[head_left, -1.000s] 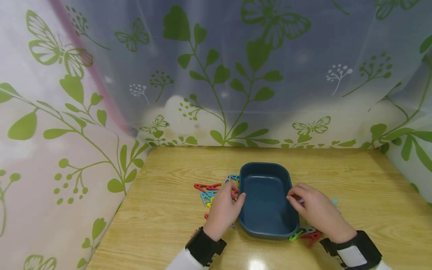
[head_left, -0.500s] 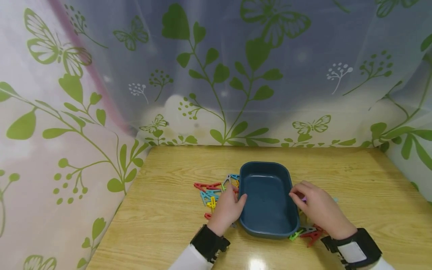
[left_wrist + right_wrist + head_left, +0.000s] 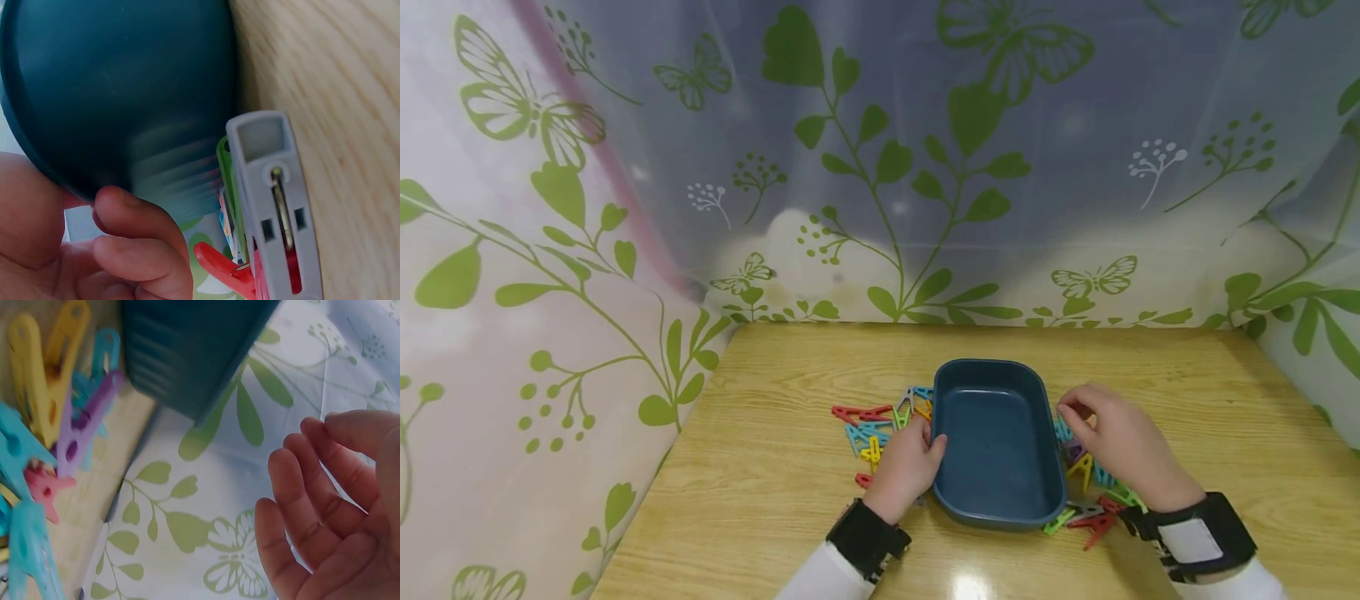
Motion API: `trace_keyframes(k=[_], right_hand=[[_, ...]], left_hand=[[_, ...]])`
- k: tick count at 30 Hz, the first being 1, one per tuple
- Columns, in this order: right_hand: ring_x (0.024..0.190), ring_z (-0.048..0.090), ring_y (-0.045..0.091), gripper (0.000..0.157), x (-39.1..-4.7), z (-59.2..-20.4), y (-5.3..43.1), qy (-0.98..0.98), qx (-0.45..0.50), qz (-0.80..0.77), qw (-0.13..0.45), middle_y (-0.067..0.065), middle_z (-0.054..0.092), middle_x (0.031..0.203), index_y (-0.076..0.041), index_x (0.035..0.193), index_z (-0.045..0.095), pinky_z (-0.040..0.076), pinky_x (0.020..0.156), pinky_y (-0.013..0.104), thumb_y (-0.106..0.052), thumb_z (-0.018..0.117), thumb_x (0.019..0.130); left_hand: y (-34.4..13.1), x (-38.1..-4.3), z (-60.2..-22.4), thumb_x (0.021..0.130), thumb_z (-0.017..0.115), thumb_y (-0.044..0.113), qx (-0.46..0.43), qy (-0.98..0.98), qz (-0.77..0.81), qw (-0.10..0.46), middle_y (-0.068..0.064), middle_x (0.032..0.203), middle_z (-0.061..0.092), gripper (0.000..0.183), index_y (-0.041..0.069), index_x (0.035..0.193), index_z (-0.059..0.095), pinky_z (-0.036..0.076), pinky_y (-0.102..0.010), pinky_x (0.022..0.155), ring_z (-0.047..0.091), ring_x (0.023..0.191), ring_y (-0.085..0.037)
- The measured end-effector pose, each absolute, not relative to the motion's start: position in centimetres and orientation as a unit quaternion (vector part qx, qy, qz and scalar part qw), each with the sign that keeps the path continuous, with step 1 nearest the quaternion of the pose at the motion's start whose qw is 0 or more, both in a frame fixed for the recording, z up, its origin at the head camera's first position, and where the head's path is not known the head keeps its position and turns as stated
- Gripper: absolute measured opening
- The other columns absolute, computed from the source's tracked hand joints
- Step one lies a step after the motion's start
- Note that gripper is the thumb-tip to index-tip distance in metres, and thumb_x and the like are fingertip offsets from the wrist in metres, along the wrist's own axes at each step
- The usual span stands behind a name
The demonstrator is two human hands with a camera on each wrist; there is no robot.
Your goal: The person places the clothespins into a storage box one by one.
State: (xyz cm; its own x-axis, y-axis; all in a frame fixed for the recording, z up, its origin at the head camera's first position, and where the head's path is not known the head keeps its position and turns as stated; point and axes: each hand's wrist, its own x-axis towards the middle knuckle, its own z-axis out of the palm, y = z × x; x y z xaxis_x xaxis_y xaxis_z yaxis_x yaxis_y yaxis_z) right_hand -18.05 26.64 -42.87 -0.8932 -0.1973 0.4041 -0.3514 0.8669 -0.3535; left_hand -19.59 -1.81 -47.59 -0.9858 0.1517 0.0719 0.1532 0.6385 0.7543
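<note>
A dark blue plastic basin (image 3: 992, 442) stands on the wooden table in the head view. My left hand (image 3: 908, 468) grips its left rim, thumb over the edge and fingers on the outside wall. In the left wrist view, a grey clothespin (image 3: 272, 200) and a red clothespin (image 3: 226, 270) are close beside those fingers. My right hand (image 3: 1123, 446) hovers just off the basin's right side, its fingers loosely bent and holding nothing. Below it lie a yellow clothespin (image 3: 1081, 472) and a purple clothespin (image 3: 84, 428) among several others.
More clothespins are scattered left of the basin, among them a red clothespin (image 3: 861, 414) and a yellow clothespin (image 3: 871, 451). Leaf-patterned curtains (image 3: 880, 208) hang behind and beside the wooden table (image 3: 760, 500).
My right hand has moved away from the basin's right rim, up and to the right, uncovering clothespins there. The left hand stays at the left rim; the basin has hardly moved.
</note>
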Motion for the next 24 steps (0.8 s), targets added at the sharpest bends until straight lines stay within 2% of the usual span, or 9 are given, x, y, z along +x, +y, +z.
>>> trace_keyframes(k=[3, 6, 14, 24], right_hand=[[0.079, 0.066, 0.021, 0.007, -18.6, -42.6, 27.1, -0.949, 0.130, 0.224, 0.180, 0.006, 0.068, 0.094, -0.007, 0.101, 0.072, 0.053, 0.067, 0.039, -0.014, 0.069, 0.098], [0.084, 0.068, 0.027, 0.011, -19.0, -42.5, 27.6, -0.950, 0.118, 0.233, 0.172, 0.010, 0.070, 0.097, -0.005, 0.103, 0.072, 0.055, 0.071, 0.045, -0.015, 0.068, 0.100], [0.065, 0.053, 0.014, 0.010, -20.0, -43.5, 28.4, -0.959, 0.105, 0.214, 0.152, 0.007, 0.062, 0.083, -0.003, 0.099, 0.071, 0.044, 0.058, 0.031, -0.011, 0.066, 0.098], [0.070, 0.056, 0.019, 0.005, -21.1, -46.0, 29.7, -0.975, 0.119, 0.165, 0.089, 0.010, 0.060, 0.085, 0.000, 0.096, 0.073, 0.049, 0.061, 0.036, -0.003, 0.074, 0.091]], left_hand=[[-1.8, -19.7, -47.6, 0.101, 0.066, 0.020, -0.086, -0.906, -0.414, 0.000, 0.003, 0.062, 0.036, 0.032, 0.012, 0.078, 0.045, 0.030, -0.024, 0.050, 0.041, 0.051, -0.012], [-1.8, -19.8, -47.7, 0.102, 0.066, 0.021, -0.084, -0.907, -0.413, -0.006, 0.002, 0.062, 0.037, 0.033, 0.012, 0.078, 0.045, 0.030, -0.024, 0.049, 0.042, 0.051, -0.012], [-1.8, -19.9, -47.9, 0.102, 0.065, 0.021, -0.088, -0.908, -0.409, -0.002, 0.002, 0.062, 0.037, 0.033, 0.013, 0.077, 0.044, 0.030, -0.024, 0.050, 0.042, 0.051, -0.012], [-1.9, -19.7, -47.8, 0.103, 0.064, 0.021, -0.087, -0.906, -0.413, -0.009, 0.002, 0.062, 0.037, 0.033, 0.013, 0.078, 0.044, 0.030, -0.024, 0.050, 0.042, 0.051, -0.013]])
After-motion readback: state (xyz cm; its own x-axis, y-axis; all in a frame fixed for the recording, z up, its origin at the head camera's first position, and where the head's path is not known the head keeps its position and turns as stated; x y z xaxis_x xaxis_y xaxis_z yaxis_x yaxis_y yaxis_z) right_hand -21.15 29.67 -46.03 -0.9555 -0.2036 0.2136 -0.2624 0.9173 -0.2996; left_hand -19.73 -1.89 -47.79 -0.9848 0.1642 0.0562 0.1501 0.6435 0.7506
